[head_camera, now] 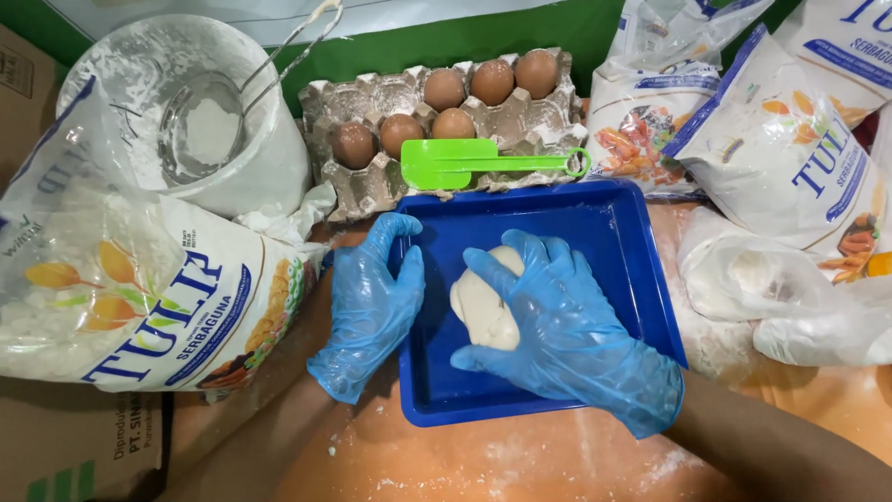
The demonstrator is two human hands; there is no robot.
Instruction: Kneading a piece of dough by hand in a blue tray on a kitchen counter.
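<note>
A pale lump of dough [481,311] lies in a blue rectangular tray [613,232]. My right hand [567,330], in a blue glove, is cupped over the dough and presses on it from the right. My left hand [372,302], also gloved in blue, rests on the tray's left rim and steadies it, with its fingers spread. The dough's right side is hidden under my right palm.
A green plastic scraper [465,163] lies on a grey egg carton [372,186] holding several brown eggs. A floured clear container [186,112] stands at the back left. Flour bags [139,288] [790,149] flank the tray, and a crumpled clear bag [790,297] lies at right.
</note>
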